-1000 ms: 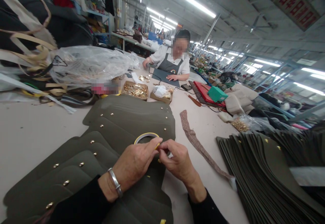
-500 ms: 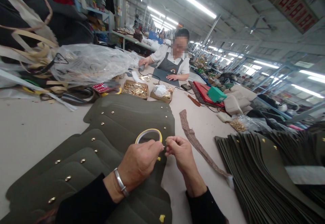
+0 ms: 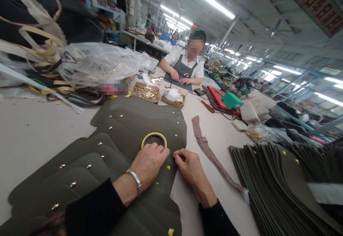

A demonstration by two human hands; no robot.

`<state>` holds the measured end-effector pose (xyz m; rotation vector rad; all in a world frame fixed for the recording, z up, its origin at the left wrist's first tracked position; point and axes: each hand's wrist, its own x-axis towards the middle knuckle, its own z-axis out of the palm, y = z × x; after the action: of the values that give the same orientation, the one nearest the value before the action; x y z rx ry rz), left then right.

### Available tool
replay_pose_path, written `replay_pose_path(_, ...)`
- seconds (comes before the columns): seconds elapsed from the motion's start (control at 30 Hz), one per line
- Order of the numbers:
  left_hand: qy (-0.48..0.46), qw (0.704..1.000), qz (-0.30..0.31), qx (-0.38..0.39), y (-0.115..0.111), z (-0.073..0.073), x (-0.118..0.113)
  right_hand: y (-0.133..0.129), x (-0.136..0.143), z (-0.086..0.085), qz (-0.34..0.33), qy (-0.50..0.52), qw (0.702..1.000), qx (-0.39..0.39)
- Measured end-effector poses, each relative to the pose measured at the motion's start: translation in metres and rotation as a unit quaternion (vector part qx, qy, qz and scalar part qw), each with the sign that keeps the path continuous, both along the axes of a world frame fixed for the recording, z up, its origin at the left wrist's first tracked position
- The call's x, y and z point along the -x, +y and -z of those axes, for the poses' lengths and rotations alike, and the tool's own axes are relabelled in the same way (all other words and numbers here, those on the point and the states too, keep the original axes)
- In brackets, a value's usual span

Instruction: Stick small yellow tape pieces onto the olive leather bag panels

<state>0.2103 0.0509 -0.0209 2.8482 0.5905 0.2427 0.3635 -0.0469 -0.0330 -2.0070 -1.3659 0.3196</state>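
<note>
Head view showed the tape roll point(image 3: 154, 133) over the olive panels point(image 3: 139, 120), its open ring tilted up towards the camera and its long axis in view running left to right. The left hand point(image 3: 149, 162), back upward, reached up and rightward, fingers curled over the roll's near rim and gripping it. From lower right, the right hand point(image 3: 190, 167) angled up-left, thumb and forefinger pressed together; anything between them was too small to tell. Beyond lay a speckled strip point(image 3: 211, 154) on the bench point(image 3: 187, 207).

Black cloth sleeves point(image 3: 96, 207) go with a silver metal bangle point(image 3: 135, 182) on the left wrist point(image 3: 125, 190) and reddish patterned fabric point(image 3: 55, 224) toward eight o'clock.
</note>
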Motion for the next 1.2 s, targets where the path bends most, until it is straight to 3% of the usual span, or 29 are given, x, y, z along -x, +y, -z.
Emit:
replay_pose_path(0.2, 0.001, 1.000, 0.003, -0.003, 0.001, 0.000, -0.001, 0.006, 0.003, 0.000, 0.000, -0.097, 0.994, 0.056)
replay_pose_path(0.3, 0.002, 1.000, 0.005, -0.003, 0.001, 0.001, -0.001, 0.005, -0.002, 0.000, 0.021, -0.049, 0.997, 0.062)
replay_pose_path(0.4, -0.002, 1.000, 0.004, -0.003, 0.001, 0.002, -0.001, -0.001, -0.009, -0.002, 0.030, 0.008, 0.999, 0.008)
replay_pose_path(0.5, -0.009, 1.000, 0.005, -0.006, 0.001, 0.003, -0.001, -0.008, -0.011, -0.004, -0.041, -0.067, 0.995, -0.054)
replay_pose_path(0.6, -0.001, 1.000, 0.005, -0.003, 0.001, 0.003, -0.001, -0.010, -0.006, -0.003, -0.132, -0.177, 0.975, -0.024)
replay_pose_path(0.7, 0.004, 1.000, 0.007, 0.000, 0.001, 0.002, -0.001, -0.006, 0.000, 0.001, -0.117, -0.224, 0.967, 0.034)
replay_pose_path(0.87, -0.002, 1.000, 0.013, 0.000, 0.003, 0.000, -0.001, 0.005, 0.006, 0.003, 0.009, -0.173, 0.981, 0.090)
replay_pose_path(0.97, -0.002, 1.000, 0.027, -0.010, 0.003, -0.002, -0.001, 0.007, 0.006, -0.002, 0.042, -0.132, 0.986, 0.098)
replay_pose_path(1.07, -0.016, 0.999, 0.042, -0.014, 0.002, -0.005, 0.001, 0.002, 0.004, -0.009, 0.008, -0.069, 0.991, 0.110)
replay_pose_path(1.2, -0.076, 0.995, 0.065, 0.019, 0.004, -0.004, 0.005, -0.009, -0.001, -0.018, -0.099, 0.041, 0.980, 0.166)
